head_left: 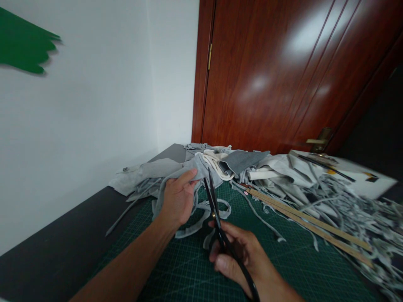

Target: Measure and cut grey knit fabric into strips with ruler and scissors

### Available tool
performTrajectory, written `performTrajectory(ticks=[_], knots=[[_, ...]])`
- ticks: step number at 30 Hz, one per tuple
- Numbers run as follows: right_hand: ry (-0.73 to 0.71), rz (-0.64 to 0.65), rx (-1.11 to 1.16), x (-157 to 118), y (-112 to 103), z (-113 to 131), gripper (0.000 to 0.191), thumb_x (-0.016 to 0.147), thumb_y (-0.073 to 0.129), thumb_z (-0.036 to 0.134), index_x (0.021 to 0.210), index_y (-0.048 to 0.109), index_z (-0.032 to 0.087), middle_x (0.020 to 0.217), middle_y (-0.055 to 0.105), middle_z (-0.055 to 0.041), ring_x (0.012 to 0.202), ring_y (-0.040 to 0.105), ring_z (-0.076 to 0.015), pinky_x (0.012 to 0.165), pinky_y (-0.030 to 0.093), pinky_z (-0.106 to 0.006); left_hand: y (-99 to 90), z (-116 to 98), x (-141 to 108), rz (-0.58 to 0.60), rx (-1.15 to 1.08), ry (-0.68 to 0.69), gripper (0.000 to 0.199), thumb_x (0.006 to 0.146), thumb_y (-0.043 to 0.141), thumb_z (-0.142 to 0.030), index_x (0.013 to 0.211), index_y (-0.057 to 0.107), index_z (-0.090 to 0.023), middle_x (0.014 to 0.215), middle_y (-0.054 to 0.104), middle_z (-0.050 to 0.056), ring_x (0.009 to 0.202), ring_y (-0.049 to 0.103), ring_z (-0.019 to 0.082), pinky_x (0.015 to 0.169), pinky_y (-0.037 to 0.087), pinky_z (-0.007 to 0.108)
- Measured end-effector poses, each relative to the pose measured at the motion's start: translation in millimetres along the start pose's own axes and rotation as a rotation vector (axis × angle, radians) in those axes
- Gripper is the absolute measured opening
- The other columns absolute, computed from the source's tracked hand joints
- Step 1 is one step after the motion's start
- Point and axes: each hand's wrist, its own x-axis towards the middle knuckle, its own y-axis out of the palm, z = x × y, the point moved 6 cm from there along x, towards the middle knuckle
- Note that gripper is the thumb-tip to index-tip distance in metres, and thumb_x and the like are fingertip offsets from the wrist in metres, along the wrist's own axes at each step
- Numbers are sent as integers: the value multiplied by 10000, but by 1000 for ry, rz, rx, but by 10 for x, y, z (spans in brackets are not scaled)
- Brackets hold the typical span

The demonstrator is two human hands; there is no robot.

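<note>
My left hand [179,195] is closed on a piece of grey fabric [201,164], which it lifts above the cutting mat. In my right hand [242,251] is a pair of black-handled scissors [213,205], with fingers and thumb around the handles. The blades point up and away, slightly parted, just right of my left fingertips. From this view I cannot tell whether they touch the fabric. Beneath my hands, a curled grey fabric strip [195,228] lies on the green cutting mat [185,266].
Piled fabric [248,161] runs along the far side of the table. Wooden rulers [308,224] lie across the mat at right, beside a heap of cut strips [355,214]. A white board [374,184] sits behind them. A wall stands left, a wooden door [261,79] ahead.
</note>
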Motion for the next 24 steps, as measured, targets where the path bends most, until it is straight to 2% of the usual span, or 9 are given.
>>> performTrajectory(ticks=[7, 14, 19, 24], knots=[[-3, -12, -18, -4, 19, 7, 712, 857, 764, 653, 1403, 659, 208, 793, 648, -32, 683, 583, -188, 617, 508, -302, 105, 50, -67, 98, 65, -26, 80, 679, 853, -168, 718, 800, -214, 904, 818, 47, 1065, 736, 293, 977, 577, 388], [-4, -6, 86, 9, 22, -11, 631, 874, 770, 614, 1337, 673, 196, 797, 636, -14, 625, 557, -149, 603, 471, -288, 96, 178, -126, 129, 78, -91, 91, 686, 871, -180, 732, 792, -177, 853, 794, 32, 946, 720, 222, 959, 544, 342], [-9, -34, 180, 6, 22, -49, 587, 893, 791, 537, 1355, 647, 207, 769, 599, 5, 597, 536, -127, 551, 449, -248, 100, 129, -120, 122, 44, -69, 81, 714, 832, -161, 684, 774, -209, 813, 783, 26, 982, 719, 247, 940, 550, 348], [0, -12, 220, 14, 55, -91, 558, 888, 793, 543, 1303, 665, 194, 752, 581, 11, 578, 540, -117, 532, 477, -233, 80, 74, -88, 146, 19, -58, 90, 703, 811, -151, 668, 770, -223, 771, 768, 22, 1002, 730, 287, 945, 571, 382]])
